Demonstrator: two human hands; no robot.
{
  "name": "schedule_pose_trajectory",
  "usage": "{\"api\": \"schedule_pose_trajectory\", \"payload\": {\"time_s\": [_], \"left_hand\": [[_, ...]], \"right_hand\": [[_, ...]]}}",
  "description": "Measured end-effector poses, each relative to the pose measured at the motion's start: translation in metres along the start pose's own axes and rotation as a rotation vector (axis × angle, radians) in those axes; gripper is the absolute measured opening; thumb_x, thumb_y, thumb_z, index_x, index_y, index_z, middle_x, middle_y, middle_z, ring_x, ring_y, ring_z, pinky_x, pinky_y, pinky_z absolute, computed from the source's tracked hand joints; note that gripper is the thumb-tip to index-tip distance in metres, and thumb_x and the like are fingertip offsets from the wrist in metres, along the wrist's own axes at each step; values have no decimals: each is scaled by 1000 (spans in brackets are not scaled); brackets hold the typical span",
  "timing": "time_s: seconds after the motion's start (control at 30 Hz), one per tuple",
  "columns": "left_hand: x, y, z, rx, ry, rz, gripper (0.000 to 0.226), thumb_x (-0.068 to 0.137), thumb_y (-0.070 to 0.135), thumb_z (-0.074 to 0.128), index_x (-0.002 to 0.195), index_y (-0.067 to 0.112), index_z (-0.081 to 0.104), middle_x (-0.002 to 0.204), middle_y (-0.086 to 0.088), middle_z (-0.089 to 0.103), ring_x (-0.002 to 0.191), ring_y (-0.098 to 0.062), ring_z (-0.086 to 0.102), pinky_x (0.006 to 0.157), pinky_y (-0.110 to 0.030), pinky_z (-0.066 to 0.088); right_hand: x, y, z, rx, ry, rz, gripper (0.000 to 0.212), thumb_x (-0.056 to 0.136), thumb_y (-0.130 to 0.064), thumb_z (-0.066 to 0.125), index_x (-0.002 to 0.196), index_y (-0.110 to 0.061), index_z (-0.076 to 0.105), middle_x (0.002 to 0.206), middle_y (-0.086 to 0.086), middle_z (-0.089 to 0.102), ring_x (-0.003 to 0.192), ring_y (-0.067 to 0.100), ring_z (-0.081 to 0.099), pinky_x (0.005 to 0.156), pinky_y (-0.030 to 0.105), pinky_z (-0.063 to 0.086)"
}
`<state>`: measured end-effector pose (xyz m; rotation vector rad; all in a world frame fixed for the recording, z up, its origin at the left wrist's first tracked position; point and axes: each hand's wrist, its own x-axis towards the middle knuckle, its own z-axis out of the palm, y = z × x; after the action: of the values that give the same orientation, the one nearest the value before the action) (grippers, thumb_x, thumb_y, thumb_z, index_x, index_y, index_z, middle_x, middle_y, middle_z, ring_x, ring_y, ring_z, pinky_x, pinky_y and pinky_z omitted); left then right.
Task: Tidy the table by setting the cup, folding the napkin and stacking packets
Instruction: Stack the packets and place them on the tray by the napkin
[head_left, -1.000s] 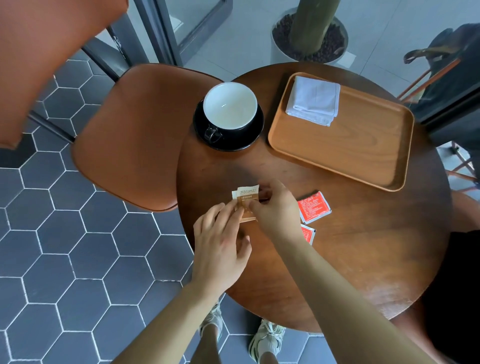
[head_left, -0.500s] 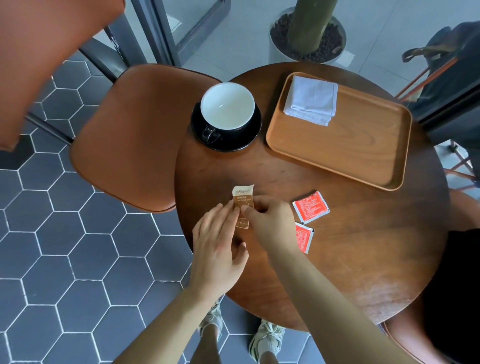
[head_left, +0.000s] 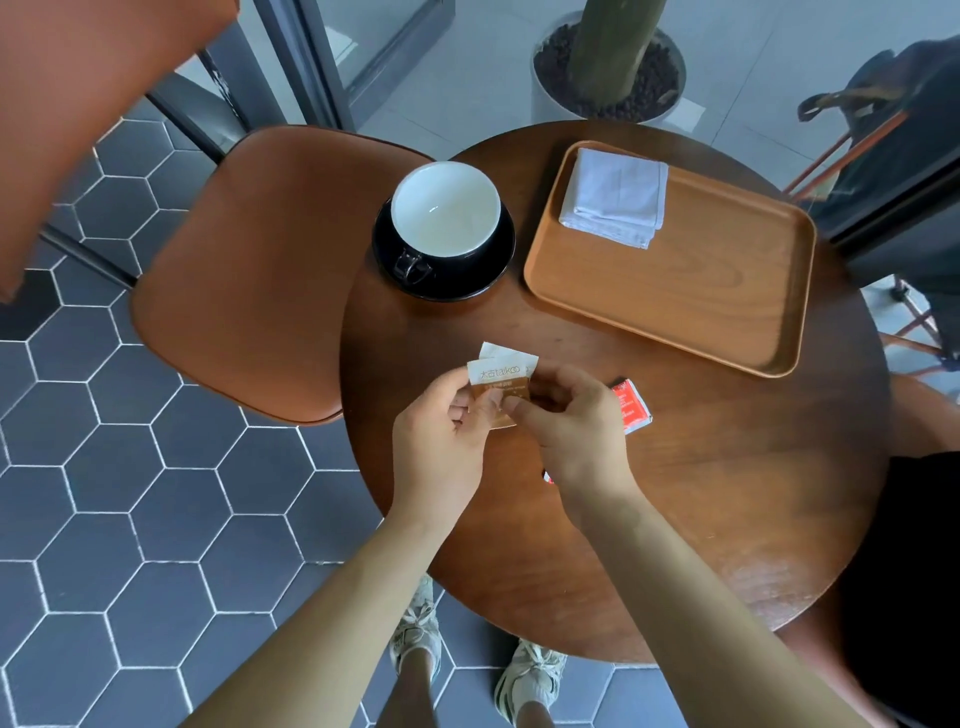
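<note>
My left hand (head_left: 441, 452) and my right hand (head_left: 576, 436) both pinch brown-and-white sugar packets (head_left: 501, 376), held together a little above the round wooden table (head_left: 701, 493). A red packet (head_left: 631, 408) lies on the table just right of my right hand. A second red packet (head_left: 546, 476) is almost hidden under my right wrist. The white cup (head_left: 445, 208) stands empty on its black saucer (head_left: 488, 275) at the table's far left. A folded white napkin (head_left: 615, 196) lies in the far left corner of the wooden tray (head_left: 675, 291).
A brown leather chair (head_left: 249, 280) stands left of the table. A planter (head_left: 608, 57) sits beyond the table on the floor. A dark bag (head_left: 904, 135) rests at the far right. My shoes (head_left: 530, 675) show below the table's near edge.
The brown packets have come up off the table into both hands. My left hand turned from flat on the table to pinching them. My right hand now covers more of the red packets.
</note>
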<state>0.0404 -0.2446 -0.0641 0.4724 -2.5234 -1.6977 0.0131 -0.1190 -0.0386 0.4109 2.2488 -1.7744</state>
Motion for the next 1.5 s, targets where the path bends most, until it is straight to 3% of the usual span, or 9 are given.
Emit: {"api": "schedule_pose_trajectory", "payload": {"time_s": [0.2,0.33,0.47,0.63,0.73,0.8,0.93,1.13,1.5], "left_hand": [[5,0,8,-1,34,-24,32,90,33,70,118,17,72,104,7,77,88,-5,73,74,-24,61],[13,-2,7,161,-8,118,34,93,41,65,115,16,71,107,5,75,95,-7,70,73,-24,60],[38,-17,0,698,-55,443,41,98,42,54,123,12,66,128,-9,64,121,-26,56,97,-44,51],[50,-29,12,998,-182,427,58,100,52,39,145,16,47,154,-20,41,145,-36,34,120,-58,23],[49,-35,17,1050,-167,420,63,100,56,34,151,20,38,159,-18,34,150,-37,27,120,-64,15],[51,-37,18,1064,-163,421,64,99,57,33,152,21,36,160,-17,34,150,-37,26,120,-65,15],[51,-36,18,1074,-157,417,64,98,57,33,151,22,38,159,-16,36,149,-36,28,119,-64,17],[51,-34,18,1074,-148,418,63,97,57,35,149,22,41,158,-15,38,148,-35,31,119,-63,18],[52,-36,18,1061,-136,421,63,96,57,39,148,22,44,157,-15,39,148,-35,30,119,-63,18]], "right_hand": [[4,5,0,-2,32,43,19,99,-15,58,110,-16,74,97,-3,77,92,15,73,88,47,59],[13,4,-7,61,63,91,17,98,-14,61,108,-12,74,94,1,78,90,20,74,85,47,60],[32,-4,-23,-17,154,29,14,96,-16,63,99,-18,76,88,-2,77,85,17,74,79,44,62],[71,-18,-41,-68,246,16,20,95,-18,63,83,-32,69,81,-6,75,78,20,75,76,49,62],[98,-22,-46,-97,297,26,8,93,-19,64,97,-23,70,88,-1,75,81,21,74,78,48,62],[115,-26,-46,-178,311,19,13,92,-22,64,103,-18,70,93,1,75,86,22,73,80,46,61],[142,-32,-40,-299,319,32,15,93,-25,62,103,-17,69,91,-5,70,89,20,69,70,30,53],[155,-33,-21,-487,288,19,19,99,-26,55,106,-14,69,104,3,72,93,22,68,78,40,60],[148,-22,-30,-690,291,-73,19,91,-31,63,101,-16,58,95,0,67,84,22,62,70,34,52]]}}
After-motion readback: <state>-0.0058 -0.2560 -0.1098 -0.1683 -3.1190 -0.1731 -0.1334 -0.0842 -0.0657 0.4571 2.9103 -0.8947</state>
